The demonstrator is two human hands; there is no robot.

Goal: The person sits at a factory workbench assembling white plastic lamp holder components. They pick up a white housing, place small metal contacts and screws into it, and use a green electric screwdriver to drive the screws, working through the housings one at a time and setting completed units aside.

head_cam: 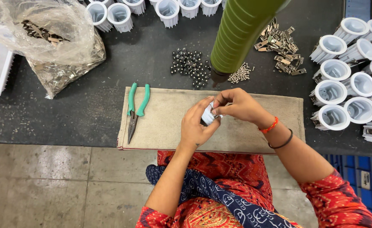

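Head view: over a beige cloth mat on the dark tabletop, the left hand cups a small white ribbed housing while the right hand pinches its top edge, both hands closed together on it. Green-handled pliers lie untouched on the mat; loose screws, metal clips and many like housings wait nearby, so much work seems left

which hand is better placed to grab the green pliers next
Left, probably. The left hand sits nearer the green pliers on the cloth mat, though it cradles the white housing. The right hand would have to cross over it.
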